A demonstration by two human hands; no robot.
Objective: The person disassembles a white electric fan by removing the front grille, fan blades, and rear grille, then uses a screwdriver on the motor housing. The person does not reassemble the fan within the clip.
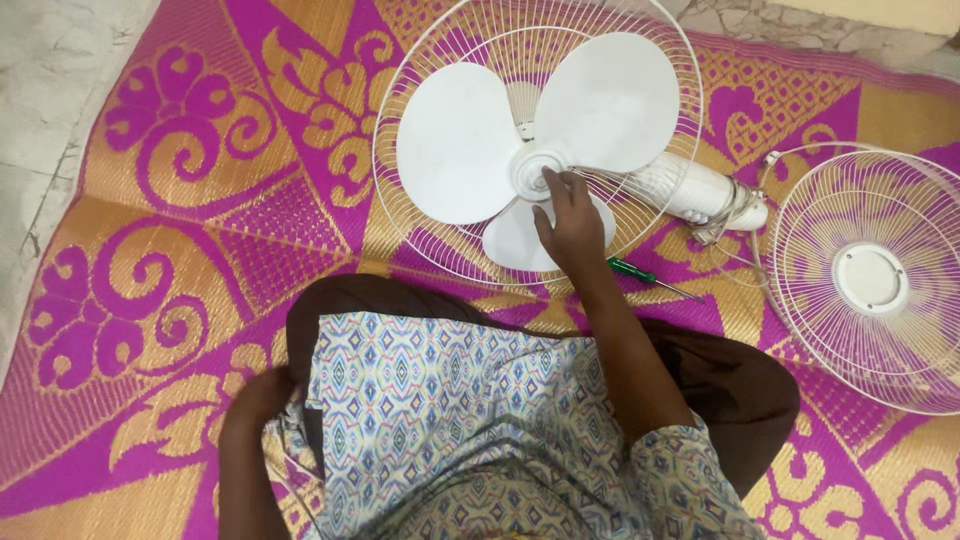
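white three-blade fan (pixel 530 150) | lying face-up in rear wire guard (pixel 400 200) | on mat

We are counting two white wire fan guards (pixel 868 280) lying on one magenta-and-gold woven mat (pixel 160 200), three white blades (pixel 455 140) sitting on a single hub (pixel 540 170), one white motor housing (pixel 690 188), one green-handled screwdriver (pixel 645 275), and two hands (pixel 572 225) showing.
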